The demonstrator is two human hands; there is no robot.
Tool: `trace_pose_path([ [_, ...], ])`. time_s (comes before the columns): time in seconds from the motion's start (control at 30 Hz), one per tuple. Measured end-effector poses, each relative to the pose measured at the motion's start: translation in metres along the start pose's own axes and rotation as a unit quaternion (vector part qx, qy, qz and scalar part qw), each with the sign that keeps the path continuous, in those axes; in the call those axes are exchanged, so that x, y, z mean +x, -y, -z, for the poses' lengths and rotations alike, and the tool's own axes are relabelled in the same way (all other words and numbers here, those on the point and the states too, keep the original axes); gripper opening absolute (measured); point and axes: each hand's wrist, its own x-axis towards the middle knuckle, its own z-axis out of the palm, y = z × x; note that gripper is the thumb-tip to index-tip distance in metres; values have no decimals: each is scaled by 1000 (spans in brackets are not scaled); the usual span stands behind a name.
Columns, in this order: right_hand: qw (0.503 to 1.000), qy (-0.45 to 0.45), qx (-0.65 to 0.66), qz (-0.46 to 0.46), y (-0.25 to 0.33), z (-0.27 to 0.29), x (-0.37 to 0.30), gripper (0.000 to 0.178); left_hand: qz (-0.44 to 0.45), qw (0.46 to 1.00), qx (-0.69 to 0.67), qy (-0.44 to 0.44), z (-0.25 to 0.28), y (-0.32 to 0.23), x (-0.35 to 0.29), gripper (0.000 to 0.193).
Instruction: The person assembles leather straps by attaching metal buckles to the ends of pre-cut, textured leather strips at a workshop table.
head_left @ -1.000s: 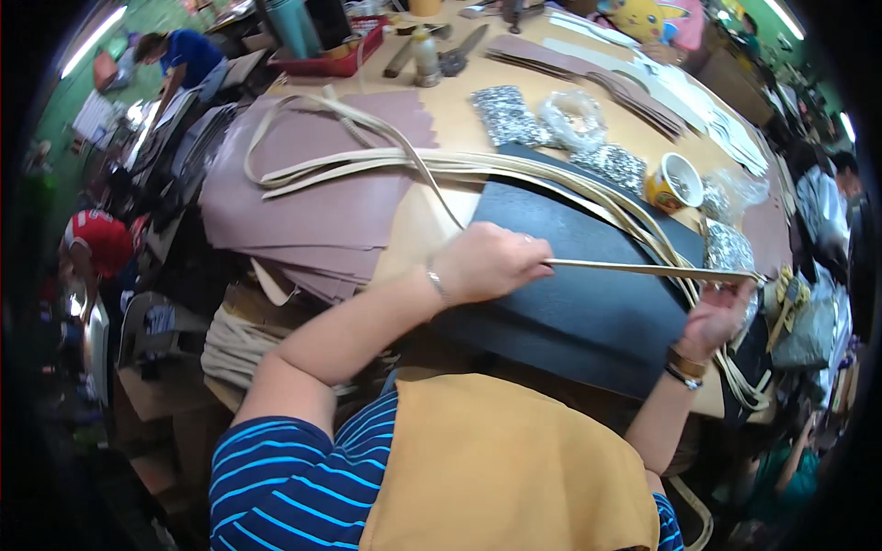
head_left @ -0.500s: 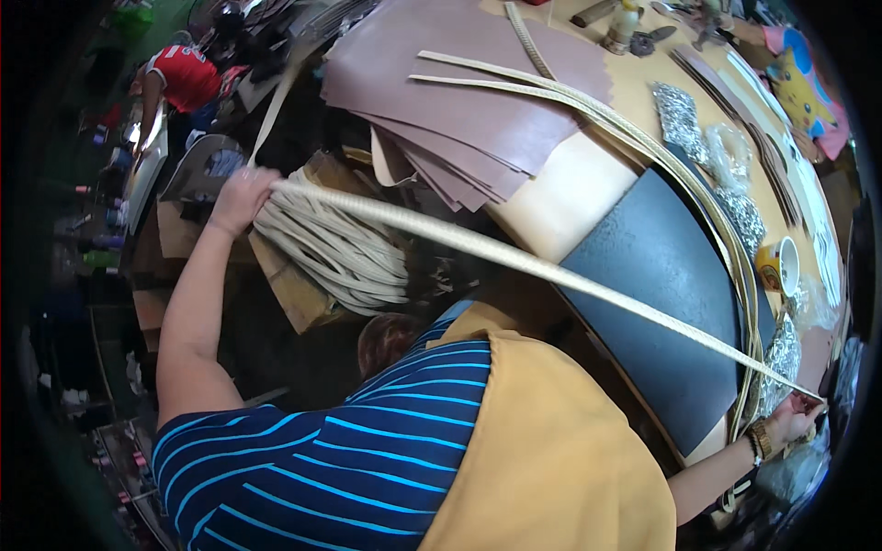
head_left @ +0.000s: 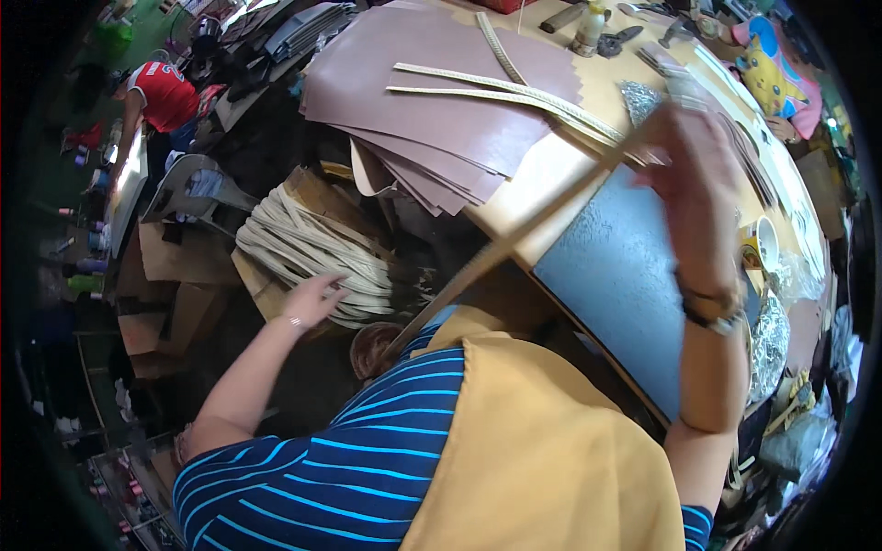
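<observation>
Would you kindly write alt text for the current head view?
A person's blurred right hand holds a strap slanting down to the left, while the open left hand is near a cord bundle. Brown sheets, a bluish sheet and more straps lie on the table.

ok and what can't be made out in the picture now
All in the head view:
Right hand: motion blur hides its exact grip.
Slanting strip: lower end lost at the striped shirt.
Table strips: right stretch hidden behind that hand and forearm.
Red thing: cut off by the top edge.
Silver bag: contents too small to tell.
</observation>
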Motion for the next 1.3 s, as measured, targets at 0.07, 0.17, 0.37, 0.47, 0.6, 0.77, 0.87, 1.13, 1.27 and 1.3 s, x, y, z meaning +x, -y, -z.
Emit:
trace_pose_path([
  [0.07, 996, 66, 58, -28, -22, -50, 8, 29, -294, 921, -255, -3, 0, -115, 28, 63],
  [0.17, 987, 108, 107, -53, -35, -83, 21, 24, -350, 808, -462, 108, -10, -198, 21, 55],
  [0.37, 978, 132, -23, -158, -44, -53, 3, 58, -288, 796, -516, -130, 5, -142, 2, 39],
  [0.47, 972, 87, -66, -207, -71, -12, -32, 52, -155, 784, -524, -294, 47, -95, 11, 35],
  [0.6, 959, -27, -79, -270, -91, 32, -77, 40, -89, 776, -463, -418, 130, 5, 71, 39],
  [0.77, 967, -93, 2, -237, -104, 57, -106, 38, 178, 754, -222, -592, 250, 218, 128, 68],
  [0.87, 967, -161, -25, -194, -92, 78, -132, 37, 122, 768, -167, -606, 276, 210, 187, 82],
  [1.13, 866, -249, -433, -27, -62, 148, -148, 21, -303, 780, -380, -393, 108, -161, 213, 39],
  [1.27, 746, -283, -601, 54, -63, 189, -147, 17, -454, 791, -403, -83, 6, -324, 142, 19],
  [1.3, 732, -287, -617, 36, -66, 193, -149, 18, -464, 803, -374, -10, -17, -351, 127, 18],
])
